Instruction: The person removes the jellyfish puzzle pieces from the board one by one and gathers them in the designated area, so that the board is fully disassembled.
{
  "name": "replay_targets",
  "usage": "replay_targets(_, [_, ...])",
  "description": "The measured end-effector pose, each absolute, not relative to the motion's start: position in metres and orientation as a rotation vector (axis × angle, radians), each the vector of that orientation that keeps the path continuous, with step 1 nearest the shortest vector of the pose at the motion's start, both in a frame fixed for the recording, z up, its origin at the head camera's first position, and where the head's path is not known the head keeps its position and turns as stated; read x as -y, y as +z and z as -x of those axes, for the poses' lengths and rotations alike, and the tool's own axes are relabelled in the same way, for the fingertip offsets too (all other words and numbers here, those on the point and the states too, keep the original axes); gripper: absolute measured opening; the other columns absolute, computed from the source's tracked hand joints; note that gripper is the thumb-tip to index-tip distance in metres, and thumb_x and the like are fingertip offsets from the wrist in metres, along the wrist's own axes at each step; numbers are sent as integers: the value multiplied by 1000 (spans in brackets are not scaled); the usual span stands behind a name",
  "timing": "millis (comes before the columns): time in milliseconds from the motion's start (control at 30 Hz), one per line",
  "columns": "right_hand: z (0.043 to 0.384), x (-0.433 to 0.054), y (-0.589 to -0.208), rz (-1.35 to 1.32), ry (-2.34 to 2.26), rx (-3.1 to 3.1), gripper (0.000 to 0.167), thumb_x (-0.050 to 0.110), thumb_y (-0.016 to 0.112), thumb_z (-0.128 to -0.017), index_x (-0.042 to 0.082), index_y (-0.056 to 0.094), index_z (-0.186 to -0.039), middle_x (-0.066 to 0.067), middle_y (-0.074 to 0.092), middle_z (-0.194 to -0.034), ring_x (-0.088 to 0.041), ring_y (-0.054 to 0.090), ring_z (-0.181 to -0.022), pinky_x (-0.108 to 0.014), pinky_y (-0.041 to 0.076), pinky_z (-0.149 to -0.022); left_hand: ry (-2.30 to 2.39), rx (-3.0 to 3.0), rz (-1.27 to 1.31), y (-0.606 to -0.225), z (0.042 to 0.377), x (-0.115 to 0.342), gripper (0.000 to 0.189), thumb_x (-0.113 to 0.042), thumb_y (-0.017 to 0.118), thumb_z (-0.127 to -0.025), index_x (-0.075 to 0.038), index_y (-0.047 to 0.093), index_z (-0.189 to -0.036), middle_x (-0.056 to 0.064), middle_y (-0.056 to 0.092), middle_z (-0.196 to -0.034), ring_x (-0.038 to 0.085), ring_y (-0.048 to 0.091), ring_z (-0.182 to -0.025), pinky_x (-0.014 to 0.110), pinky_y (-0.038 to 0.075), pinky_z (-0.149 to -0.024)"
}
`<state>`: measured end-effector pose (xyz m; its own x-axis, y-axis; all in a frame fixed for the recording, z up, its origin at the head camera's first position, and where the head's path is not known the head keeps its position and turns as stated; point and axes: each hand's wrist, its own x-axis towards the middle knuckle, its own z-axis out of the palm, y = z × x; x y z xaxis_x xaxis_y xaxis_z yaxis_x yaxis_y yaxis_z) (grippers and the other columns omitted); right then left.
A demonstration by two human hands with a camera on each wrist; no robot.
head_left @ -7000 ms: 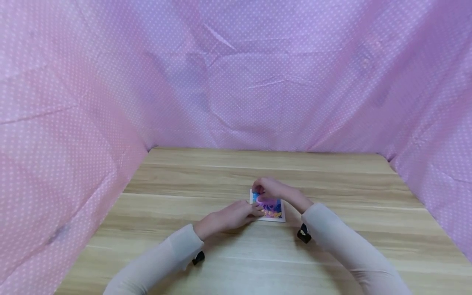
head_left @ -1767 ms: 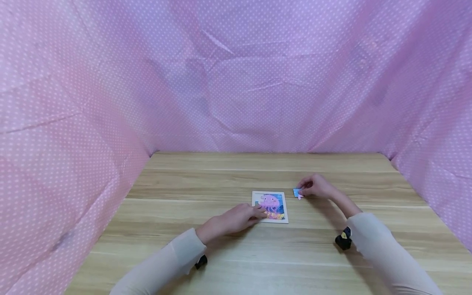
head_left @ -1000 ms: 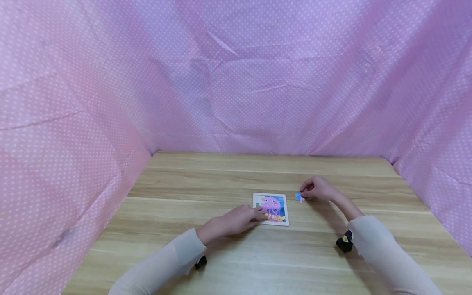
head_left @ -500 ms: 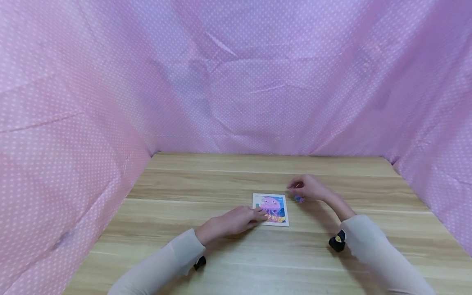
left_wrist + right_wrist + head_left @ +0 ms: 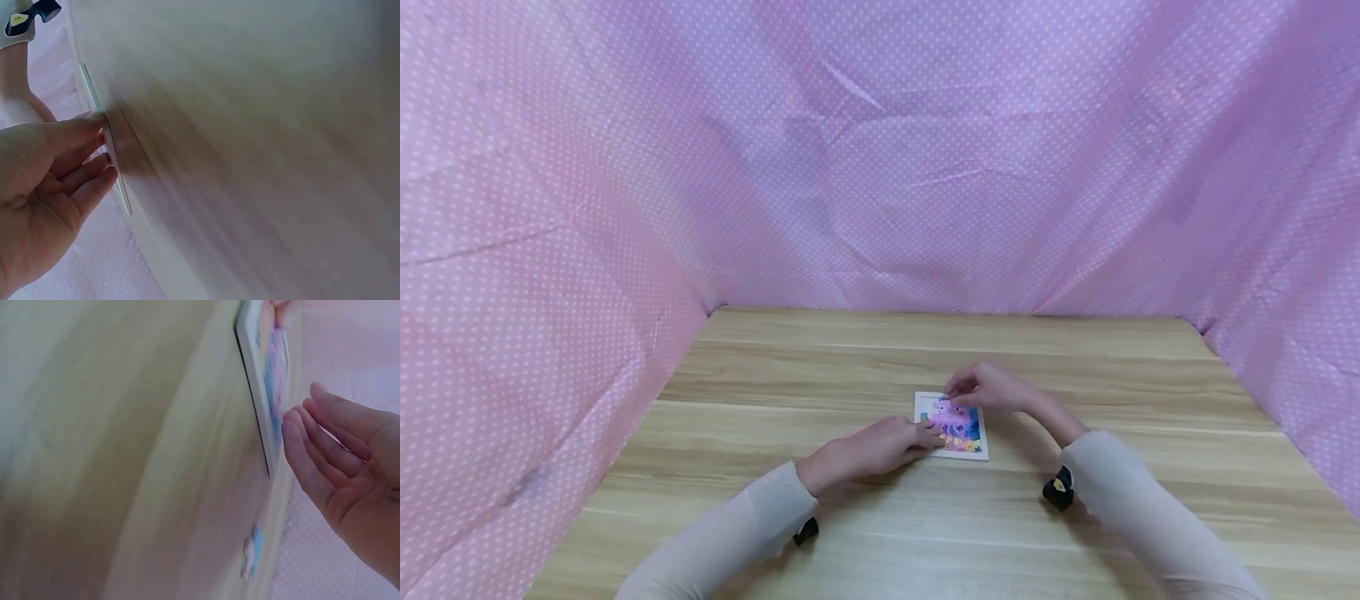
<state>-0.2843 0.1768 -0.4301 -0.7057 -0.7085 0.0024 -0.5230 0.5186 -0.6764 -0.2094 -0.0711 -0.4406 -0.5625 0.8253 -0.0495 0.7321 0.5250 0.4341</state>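
Observation:
A square jigsaw puzzle (image 5: 975, 417) with a pale frame and a pink jellyfish picture lies flat on the table. Its upper left part shows pale, bare backing. My left hand (image 5: 880, 448) rests its fingers on the puzzle's lower left; in the left wrist view the fingertips (image 5: 112, 170) press at its edge. Over the puzzle's top edge hovers my right hand (image 5: 992, 388), fingers loosely bent with nothing visible between them in the right wrist view. A blue and pink puzzle piece (image 5: 253, 551) lies on the wood beside the puzzle; the right hand hides it in the head view.
The wooden table (image 5: 820, 350) is bounded at the back and sides by a pink dotted cloth (image 5: 880, 208). Black devices, such as the right wrist camera (image 5: 1058, 490), are strapped at both sleeves.
The right hand took a blue piece away from the puzzle, let it go on the table to the right, then moved back left over the puzzle. The left hand stayed on the puzzle.

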Motion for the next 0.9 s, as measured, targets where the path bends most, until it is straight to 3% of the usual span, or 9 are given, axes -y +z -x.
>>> replay_targets(600, [280, -156, -440, 1110, -857, -2552, 13, 5, 77, -88, 2, 77, -101, -3, 68, -94, -11, 62, -82, -23, 53, -72, 571, -2505, -1365, -446, 209, 73, 33, -12, 51, -106, -11, 61, -137, 2, 56, -141, 16, 46, -136, 27, 38, -111])
replay_targets(900, [284, -151, -428, 1167, -793, -2480, 16, -5, 79, -82, -5, 75, -97, -8, 72, -87, -13, 66, -78, -23, 56, -72, 548, -2534, -1367, -443, 208, 72, 33, -11, 52, -106, -10, 63, -137, 4, 56, -140, 17, 47, -135, 27, 39, -110])
